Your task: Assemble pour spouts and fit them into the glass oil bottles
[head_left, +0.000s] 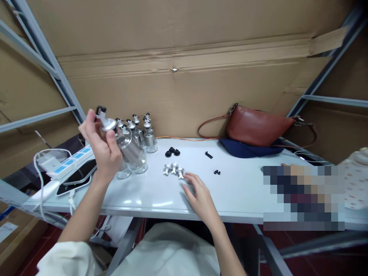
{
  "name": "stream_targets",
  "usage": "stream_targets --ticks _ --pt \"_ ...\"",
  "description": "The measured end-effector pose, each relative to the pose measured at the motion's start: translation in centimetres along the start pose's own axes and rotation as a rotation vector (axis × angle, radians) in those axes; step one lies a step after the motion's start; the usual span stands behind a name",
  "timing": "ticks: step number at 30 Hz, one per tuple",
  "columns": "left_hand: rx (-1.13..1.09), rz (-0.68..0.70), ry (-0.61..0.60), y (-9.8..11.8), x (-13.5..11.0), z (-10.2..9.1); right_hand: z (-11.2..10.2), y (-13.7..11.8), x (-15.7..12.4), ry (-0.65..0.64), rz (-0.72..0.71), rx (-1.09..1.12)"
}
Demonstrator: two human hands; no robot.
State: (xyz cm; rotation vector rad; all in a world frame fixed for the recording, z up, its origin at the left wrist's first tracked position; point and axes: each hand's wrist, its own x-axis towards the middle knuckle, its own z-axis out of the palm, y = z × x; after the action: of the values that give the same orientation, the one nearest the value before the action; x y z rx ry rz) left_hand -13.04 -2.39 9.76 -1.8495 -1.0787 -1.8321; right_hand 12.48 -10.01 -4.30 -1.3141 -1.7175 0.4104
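Note:
At the left, my left hand (102,147) is closed around the neck of a tilted glass oil bottle (132,151), which has a steel band and a silver spout cap with a black lever. Behind and beside it, several similar bottles (150,138) stand upright on the table. My right hand (199,195) holds nothing, its fingers apart. Its fingertips are at the rightmost of a small group of silver spout pieces (173,168); I cannot tell whether they touch. Just beyond lie a few round black stoppers (172,152).
To the right lie a black strip (209,155) and several tiny black parts (217,172). A brown leather bag (258,124) rests on dark blue cloth (247,149) at the back. A power strip (73,159) and phone (79,174) occupy the left end. Cardboard (186,92) walls the back.

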Motion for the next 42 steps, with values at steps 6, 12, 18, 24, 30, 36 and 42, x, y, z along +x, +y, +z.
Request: stream_targets --ticks 6,12,18,24,30,36,42 --pt "0.192 0.146 -0.042 -1.6 -3.9 0.0 -0.1 -0.3 0.1 -0.012 0.007 -0.001" --pt "0.205 0.125 -0.166 -3.3 -4.9 0.8 -0.2 -0.4 0.0 -0.024 0.018 -0.039" --pt "0.149 0.113 -0.205 -4.8 -6.6 2.1 -0.1 -0.3 0.0 -0.024 0.007 -0.044" --pt "0.123 0.138 -0.225 -5.6 -6.7 3.3 -0.2 -0.5 0.0 -0.038 0.002 -0.046" --pt "0.135 0.125 -0.288 -6.5 -6.1 4.1 -0.2 -0.4 0.0 -0.039 0.004 -0.042" --pt "0.206 -0.023 -0.399 -5.9 -5.7 3.7 -0.2 -0.4 0.1 -0.048 0.011 -0.047" --pt "0.172 0.064 -0.426 -4.9 -5.1 2.4 -0.3 -0.4 0.0 -0.054 0.006 -0.026"
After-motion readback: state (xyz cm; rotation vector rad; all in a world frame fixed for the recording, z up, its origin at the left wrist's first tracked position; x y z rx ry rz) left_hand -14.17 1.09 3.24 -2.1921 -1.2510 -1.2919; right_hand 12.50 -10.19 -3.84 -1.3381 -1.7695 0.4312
